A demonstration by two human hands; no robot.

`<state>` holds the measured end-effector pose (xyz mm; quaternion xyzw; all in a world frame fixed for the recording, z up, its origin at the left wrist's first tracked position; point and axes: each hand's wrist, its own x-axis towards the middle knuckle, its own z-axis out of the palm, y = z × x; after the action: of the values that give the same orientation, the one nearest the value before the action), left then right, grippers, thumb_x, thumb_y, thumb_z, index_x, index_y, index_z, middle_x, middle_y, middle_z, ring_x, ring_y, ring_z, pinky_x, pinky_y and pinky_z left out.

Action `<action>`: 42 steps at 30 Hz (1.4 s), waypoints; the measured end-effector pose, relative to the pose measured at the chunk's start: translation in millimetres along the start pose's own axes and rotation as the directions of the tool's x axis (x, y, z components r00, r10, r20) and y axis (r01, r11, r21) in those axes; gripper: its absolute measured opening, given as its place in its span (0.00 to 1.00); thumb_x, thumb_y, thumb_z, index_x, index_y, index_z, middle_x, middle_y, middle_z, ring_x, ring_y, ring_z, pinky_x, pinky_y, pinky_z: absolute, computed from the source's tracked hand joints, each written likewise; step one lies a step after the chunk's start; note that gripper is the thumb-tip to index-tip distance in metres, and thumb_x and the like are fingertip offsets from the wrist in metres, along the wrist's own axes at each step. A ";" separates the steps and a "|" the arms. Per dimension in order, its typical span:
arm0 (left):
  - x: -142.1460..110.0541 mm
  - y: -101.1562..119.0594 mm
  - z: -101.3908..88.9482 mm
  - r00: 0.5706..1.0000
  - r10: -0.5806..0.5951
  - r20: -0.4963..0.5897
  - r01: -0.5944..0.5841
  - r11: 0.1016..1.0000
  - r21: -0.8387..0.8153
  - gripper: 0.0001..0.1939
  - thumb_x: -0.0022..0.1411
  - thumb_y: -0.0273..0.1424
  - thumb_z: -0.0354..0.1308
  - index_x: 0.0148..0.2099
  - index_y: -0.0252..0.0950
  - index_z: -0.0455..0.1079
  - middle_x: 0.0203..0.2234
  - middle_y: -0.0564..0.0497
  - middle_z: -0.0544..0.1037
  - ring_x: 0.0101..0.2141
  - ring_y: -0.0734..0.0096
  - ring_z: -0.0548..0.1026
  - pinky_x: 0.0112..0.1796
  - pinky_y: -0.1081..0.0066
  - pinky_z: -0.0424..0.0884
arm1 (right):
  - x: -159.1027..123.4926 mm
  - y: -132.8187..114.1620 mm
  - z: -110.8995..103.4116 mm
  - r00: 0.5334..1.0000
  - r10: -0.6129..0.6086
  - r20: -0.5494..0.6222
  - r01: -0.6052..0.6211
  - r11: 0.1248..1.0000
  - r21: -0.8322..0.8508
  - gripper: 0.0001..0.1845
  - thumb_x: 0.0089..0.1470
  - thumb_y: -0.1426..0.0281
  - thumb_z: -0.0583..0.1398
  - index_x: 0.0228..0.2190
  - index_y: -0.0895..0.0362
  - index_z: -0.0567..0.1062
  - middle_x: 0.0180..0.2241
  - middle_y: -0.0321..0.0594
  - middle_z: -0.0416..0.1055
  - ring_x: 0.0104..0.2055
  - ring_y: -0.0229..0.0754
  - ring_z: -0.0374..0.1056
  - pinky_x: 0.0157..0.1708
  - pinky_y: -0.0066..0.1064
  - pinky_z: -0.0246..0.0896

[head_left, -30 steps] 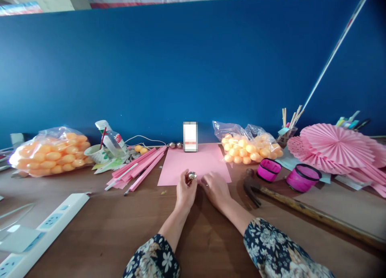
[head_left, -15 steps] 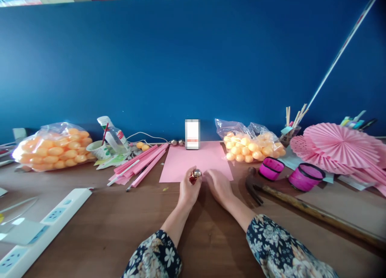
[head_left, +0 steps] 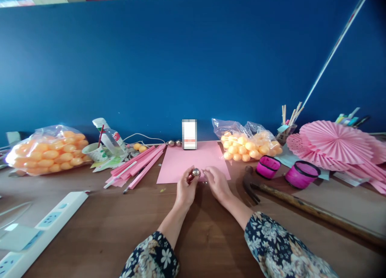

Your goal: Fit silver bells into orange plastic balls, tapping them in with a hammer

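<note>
A small shiny metallic ball (head_left: pixel 196 172) sits between the thumb and fingers of my left hand (head_left: pixel 186 189), over the near edge of a pink paper sheet (head_left: pixel 173 165). Just right of it is my right hand (head_left: pixel 219 185), its fingers curled and pinched close to the ball but apart from it. Whatever those fingertips hold, if anything, is too small to make out. Two more shiny balls (head_left: pixel 175 143) rest at the sheet's far left corner, beside an upright phone (head_left: pixel 189 135) whose screen is blurred out.
Left are a bag of orange balls (head_left: pixel 48 151), a paper cup (head_left: pixel 93 152), a plastic bottle (head_left: pixel 113 141), pink paper strips (head_left: pixel 137 165) and a power strip (head_left: pixel 48 225). Right are another bag (head_left: pixel 241 145), magenta bands (head_left: pixel 301 175), a hammer (head_left: pixel 289 199) and pink paper fans (head_left: pixel 337 141).
My right hand's fingers have lifted and drawn into a pinch near the ball. My left hand keeps its hold. The whole view has shifted slightly.
</note>
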<state>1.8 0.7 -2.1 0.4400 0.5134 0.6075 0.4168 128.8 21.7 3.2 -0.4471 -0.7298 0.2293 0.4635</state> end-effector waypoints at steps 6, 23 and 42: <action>-1.8 2.9 0.6 0.999 -0.005 0.032 0.004 1.000 0.022 0.22 0.50 0.34 0.59 0.48 0.36 0.66 0.40 0.46 0.74 0.39 0.67 0.72 0.42 0.66 0.67 | 1.6 -0.4 -0.6 0.998 0.055 -0.031 -0.053 0.997 0.059 0.12 0.54 0.67 0.50 0.26 0.56 0.70 0.27 0.39 0.70 0.30 0.40 0.66 0.33 0.29 0.59; -5.0 -0.3 3.2 0.993 -0.011 0.121 0.022 0.995 -0.092 0.26 0.52 0.36 0.57 0.54 0.38 0.61 0.42 0.46 0.72 0.39 0.69 0.73 0.42 0.67 0.68 | 6.0 -8.8 -3.8 0.960 0.265 0.088 -0.270 0.808 0.523 0.09 0.48 0.64 0.57 0.28 0.57 0.70 0.26 0.36 0.69 0.29 0.38 0.67 0.30 0.30 0.65; -6.1 7.1 4.4 0.998 0.001 0.063 0.000 1.000 -0.016 0.20 0.53 0.30 0.56 0.50 0.36 0.63 0.42 0.45 0.73 0.39 0.68 0.72 0.41 0.68 0.69 | 5.6 -4.9 -6.4 0.941 0.207 0.267 -0.330 0.732 0.596 0.10 0.47 0.63 0.58 0.27 0.58 0.69 0.23 0.35 0.68 0.26 0.35 0.63 0.30 0.29 0.58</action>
<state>7.2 -4.9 4.7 0.4556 0.4951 0.5976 0.4360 131.3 23.7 12.5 -0.3432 -0.5762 0.5659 0.4795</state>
